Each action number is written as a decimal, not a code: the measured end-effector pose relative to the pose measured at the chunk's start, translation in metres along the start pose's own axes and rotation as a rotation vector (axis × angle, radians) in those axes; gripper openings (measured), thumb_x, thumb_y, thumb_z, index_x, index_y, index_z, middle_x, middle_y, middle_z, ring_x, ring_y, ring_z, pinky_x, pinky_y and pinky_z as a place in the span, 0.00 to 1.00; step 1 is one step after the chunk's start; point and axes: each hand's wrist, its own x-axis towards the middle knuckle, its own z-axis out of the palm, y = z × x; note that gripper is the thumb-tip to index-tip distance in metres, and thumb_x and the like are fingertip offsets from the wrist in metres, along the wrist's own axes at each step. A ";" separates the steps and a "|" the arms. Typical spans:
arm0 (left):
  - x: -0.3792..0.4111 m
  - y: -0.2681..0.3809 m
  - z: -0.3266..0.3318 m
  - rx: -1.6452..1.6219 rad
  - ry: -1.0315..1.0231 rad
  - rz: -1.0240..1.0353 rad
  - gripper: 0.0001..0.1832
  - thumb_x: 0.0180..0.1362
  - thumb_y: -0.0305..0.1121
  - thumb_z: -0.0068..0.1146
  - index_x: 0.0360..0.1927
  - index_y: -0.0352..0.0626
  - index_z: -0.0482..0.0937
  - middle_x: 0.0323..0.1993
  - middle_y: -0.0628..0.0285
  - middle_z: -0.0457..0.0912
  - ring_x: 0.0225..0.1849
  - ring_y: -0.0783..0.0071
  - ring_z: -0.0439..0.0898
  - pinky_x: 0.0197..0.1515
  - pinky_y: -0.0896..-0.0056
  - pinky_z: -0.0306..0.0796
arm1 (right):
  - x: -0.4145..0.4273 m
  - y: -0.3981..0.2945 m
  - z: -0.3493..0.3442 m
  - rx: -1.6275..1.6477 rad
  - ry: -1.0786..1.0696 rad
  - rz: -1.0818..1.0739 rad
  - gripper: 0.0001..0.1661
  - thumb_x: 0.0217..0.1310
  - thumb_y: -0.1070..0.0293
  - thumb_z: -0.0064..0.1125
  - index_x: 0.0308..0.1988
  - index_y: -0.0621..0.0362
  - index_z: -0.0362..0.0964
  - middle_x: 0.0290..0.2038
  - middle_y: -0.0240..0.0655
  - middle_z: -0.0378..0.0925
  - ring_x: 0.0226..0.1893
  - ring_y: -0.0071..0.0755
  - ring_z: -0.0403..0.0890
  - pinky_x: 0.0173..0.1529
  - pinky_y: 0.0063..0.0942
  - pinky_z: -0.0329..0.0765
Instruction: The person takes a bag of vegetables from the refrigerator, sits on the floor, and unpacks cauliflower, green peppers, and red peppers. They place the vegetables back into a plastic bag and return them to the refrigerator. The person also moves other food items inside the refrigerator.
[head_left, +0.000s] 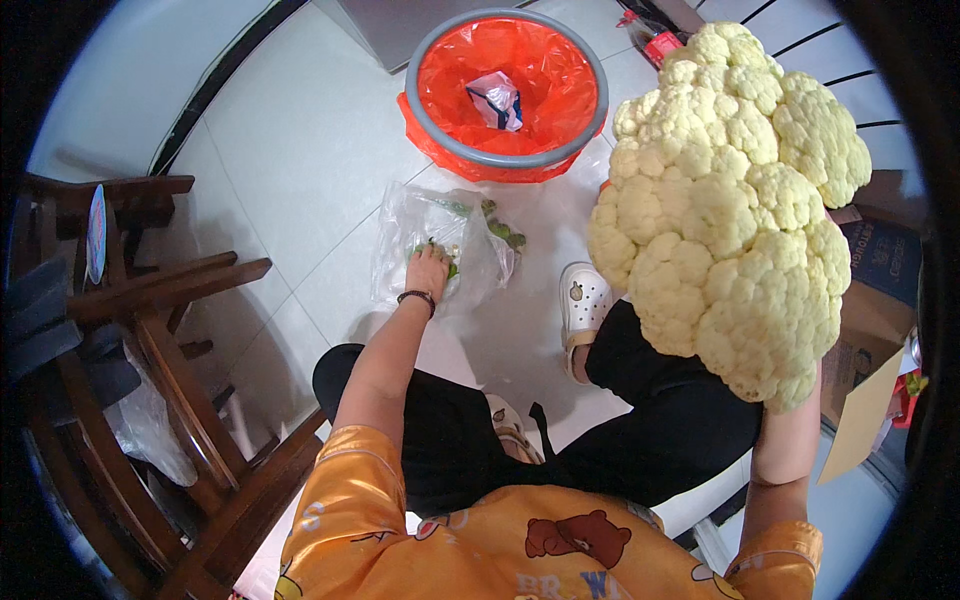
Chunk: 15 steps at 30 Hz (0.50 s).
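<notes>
A large pale cauliflower head is raised close to the camera at the right. My right forearm runs up behind it, and the cauliflower covers nearly all of my right hand, which supports it from behind. My left hand reaches down to a clear plastic bag on the floor. Its fingers touch green vegetable scraps at the bag; whether they grip any is unclear. More green pieces show through or beside the bag's right side.
Beyond the bag stands a bin with a grey rim and red liner, a crumpled wrapper inside. Dark wooden furniture fills the left. At the right are an open cardboard box and, farther back, a bottle with a red label.
</notes>
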 end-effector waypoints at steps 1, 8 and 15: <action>-0.001 0.001 -0.001 0.031 -0.005 0.036 0.16 0.52 0.32 0.47 0.46 0.44 0.73 0.48 0.59 0.73 0.52 0.63 0.69 0.50 0.65 0.66 | 0.000 0.000 -0.001 -0.003 0.005 -0.007 0.15 0.57 0.64 0.43 0.38 0.62 0.71 0.34 0.37 0.77 0.32 0.31 0.79 0.37 0.28 0.78; -0.016 -0.051 -0.015 -1.274 0.296 -0.275 0.09 0.54 0.33 0.56 0.36 0.40 0.77 0.28 0.56 0.80 0.34 0.63 0.79 0.38 0.65 0.70 | -0.001 0.002 -0.003 -0.029 0.007 -0.041 0.14 0.59 0.64 0.44 0.38 0.62 0.71 0.35 0.37 0.77 0.33 0.31 0.79 0.37 0.28 0.78; -0.091 -0.061 -0.139 -2.483 0.156 -0.183 0.16 0.62 0.31 0.46 0.52 0.35 0.68 0.53 0.52 0.71 0.54 0.68 0.72 0.57 0.69 0.66 | -0.003 0.005 -0.020 -0.157 0.022 -0.163 0.14 0.61 0.64 0.44 0.38 0.62 0.71 0.36 0.36 0.77 0.33 0.32 0.79 0.38 0.29 0.79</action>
